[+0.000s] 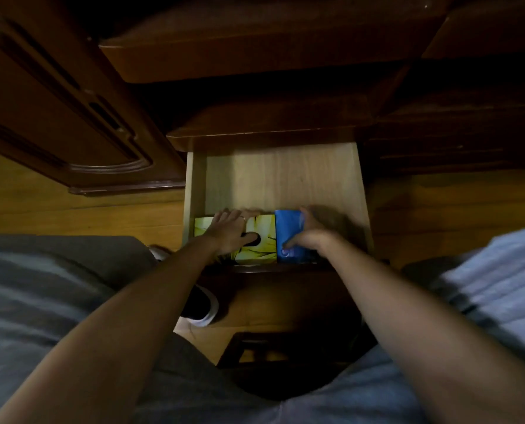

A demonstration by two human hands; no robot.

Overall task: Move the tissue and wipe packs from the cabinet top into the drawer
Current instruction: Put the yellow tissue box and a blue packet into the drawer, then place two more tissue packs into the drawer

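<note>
The light wooden drawer (273,179) is pulled out below the dark cabinet top (255,130). A yellow tissue box (262,243) with a dark oval slot lies at the drawer's near left. My left hand (229,231) rests on top of it, fingers over its far edge. Beside it on the right lies a blue wipe pack (287,229), touching the box. My right hand (308,232) grips the blue pack from its right side, thumb on its near end. The back half of the drawer is bare.
A dark wooden door panel (71,111) stands at the left. More dark furniture (454,133) is at the right. Wooden floor (86,215) runs on both sides. A black-and-white shoe (203,304) and grey trousers show below the drawer front.
</note>
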